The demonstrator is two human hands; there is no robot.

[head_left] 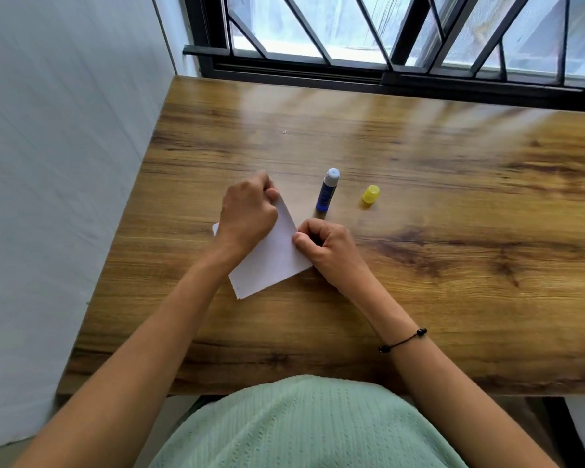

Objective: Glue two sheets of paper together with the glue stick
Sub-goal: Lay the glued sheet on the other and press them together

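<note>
White paper [273, 261] lies flat on the wooden table [419, 197], turned at an angle; two sheet edges show at its near left corner. My left hand [247, 214] rests curled on its far corner, fingers pinched at the paper's edge. Curled too, my right hand [328, 248] presses thumb and fingertips on the right edge. The blue glue stick [327, 190] stands uncapped just beyond the paper, between my hands. Its yellow cap [371, 194] sits to the right of it.
A white wall [65, 146] runs along the table's left edge. A black-framed barred window [385, 38] stands behind the far edge. The table's near edge is against my green shirt [304, 423].
</note>
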